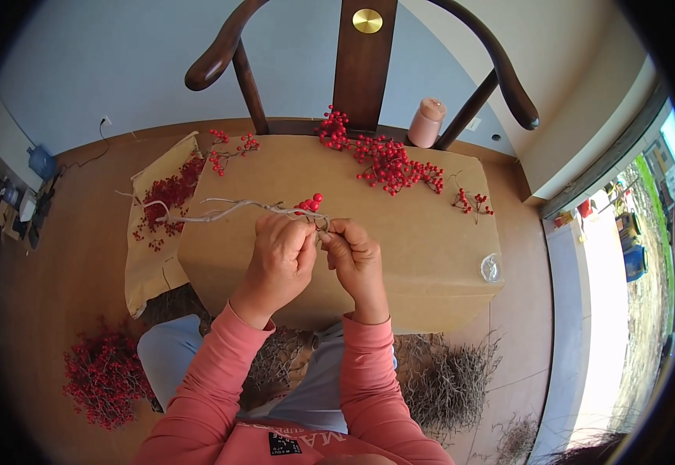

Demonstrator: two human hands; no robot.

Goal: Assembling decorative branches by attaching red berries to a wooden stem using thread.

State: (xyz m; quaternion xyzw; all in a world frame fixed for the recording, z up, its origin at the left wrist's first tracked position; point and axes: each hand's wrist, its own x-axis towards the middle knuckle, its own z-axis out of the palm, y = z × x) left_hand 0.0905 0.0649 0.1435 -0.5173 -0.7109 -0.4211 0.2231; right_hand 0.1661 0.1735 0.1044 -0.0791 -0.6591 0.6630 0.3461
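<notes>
Far left of the fingers, down on the floor: a heap of red berry sprigs. Up-left of the fingers, a tan paper bag hanging off the box edge, red berries showing in its open top. Under the fingers, a flat brown cardboard box, plain, serving as work surface. Beyond the fingers, on the far part of the box: a small berry sprig to the left, a large cluster of red berries in the middle, another small sprig to the right. Behind those, a dark wooden chair with a pink cylindrical container on its seat. Right of the fingers, near the box edge, a small clear plastic piece. Below the hands, grey bare twigs piled on the floor.

Left hand curled, fingers pressed together around the pale branch, which runs out leftward from the grip. Right hand just beside, touching the left, fingertips pinching the branch end. A red berry cluster just above the fingertips, against the branch.
</notes>
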